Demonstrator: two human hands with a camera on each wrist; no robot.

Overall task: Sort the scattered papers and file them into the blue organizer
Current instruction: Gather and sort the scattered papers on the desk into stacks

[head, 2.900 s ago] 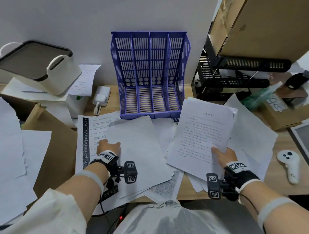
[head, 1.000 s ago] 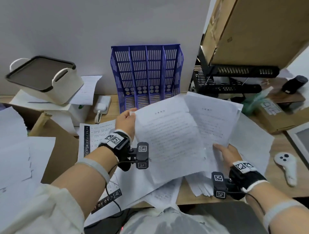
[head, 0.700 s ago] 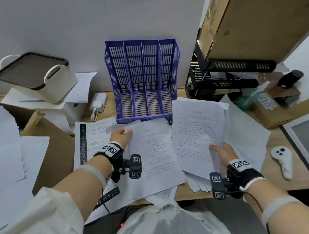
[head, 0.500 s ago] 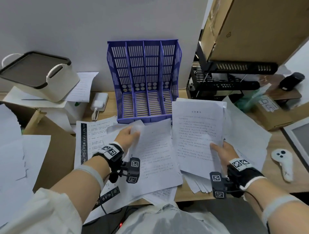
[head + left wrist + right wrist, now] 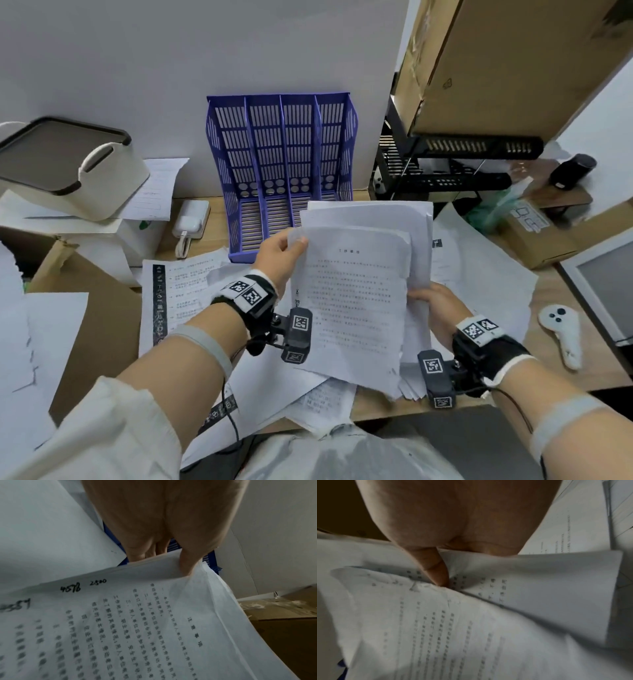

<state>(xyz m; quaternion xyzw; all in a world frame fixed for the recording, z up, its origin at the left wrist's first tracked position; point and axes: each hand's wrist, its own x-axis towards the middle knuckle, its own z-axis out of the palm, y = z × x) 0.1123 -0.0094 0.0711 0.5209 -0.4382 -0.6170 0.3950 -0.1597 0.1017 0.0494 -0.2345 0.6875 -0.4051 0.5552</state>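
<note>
The blue organizer (image 5: 281, 164) stands empty against the wall, its three slots facing me. In front of it I hold a stack of printed sheets (image 5: 356, 298) off the desk. My left hand (image 5: 279, 253) pinches the top left corner of the front sheet (image 5: 154, 622), thumb on top. My right hand (image 5: 433, 305) grips the stack's right edge, thumb (image 5: 436, 572) pressed on the printed side. More loose papers (image 5: 181, 281) lie scattered on the desk under and around the stack.
A white bin with a dark lid (image 5: 65, 164) sits on a box at left, a white charger (image 5: 191, 219) beside the organizer. A black rack (image 5: 445, 171) and cardboard boxes (image 5: 534, 233) stand at right. A white controller (image 5: 561, 332) lies near the right desk edge.
My left hand has lifted a printed sheet off the desk and brought it right, onto the front of the stack held by my right hand.
</note>
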